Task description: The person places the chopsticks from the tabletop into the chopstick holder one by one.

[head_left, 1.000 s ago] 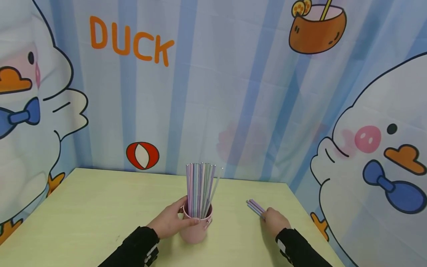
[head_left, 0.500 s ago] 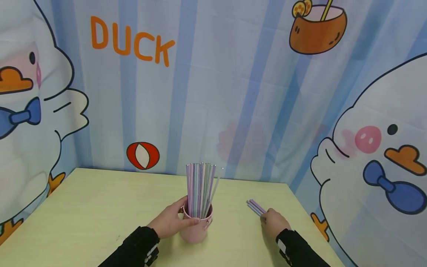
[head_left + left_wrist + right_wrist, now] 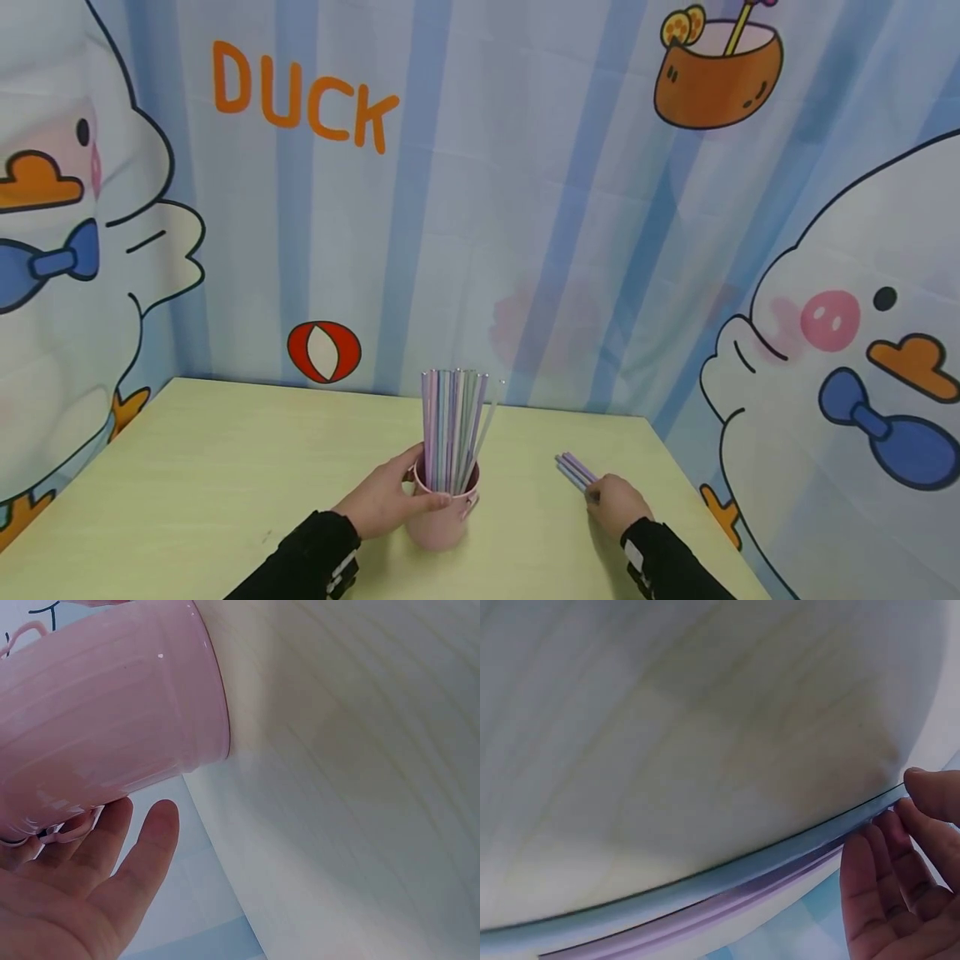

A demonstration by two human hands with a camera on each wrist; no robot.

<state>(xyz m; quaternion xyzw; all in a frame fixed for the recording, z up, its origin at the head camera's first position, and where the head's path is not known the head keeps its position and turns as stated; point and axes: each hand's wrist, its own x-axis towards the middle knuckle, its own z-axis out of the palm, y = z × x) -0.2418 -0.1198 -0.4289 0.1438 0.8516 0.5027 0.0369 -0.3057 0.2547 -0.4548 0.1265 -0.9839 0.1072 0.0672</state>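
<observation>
A small pink bucket (image 3: 438, 529) stands upright on the table, packed with tall straws (image 3: 452, 429) in purple, blue and clear tints. My left hand (image 3: 388, 498) holds the bucket near its rim, thumb across the front; some fingers lie behind it, hidden in the head view. In the left wrist view, fingers touch the bucket (image 3: 112, 705) beside its loop-shaped ear. To the right, my right hand (image 3: 619, 503) pinches a few purple and blue straws (image 3: 576, 472) at their near ends, low over the table. The right wrist view shows thumb and fingertips around a blue straw (image 3: 742, 866) and purple ones.
The pale yellow wood-grain table (image 3: 247, 467) ends at a back edge behind the bucket. A striped blue curtain (image 3: 480, 208) with cartoon ducks hangs right behind it and along both sides.
The head view has shifted very slightly. Both hands keep their holds, and the bucket and the straws stay in place.
</observation>
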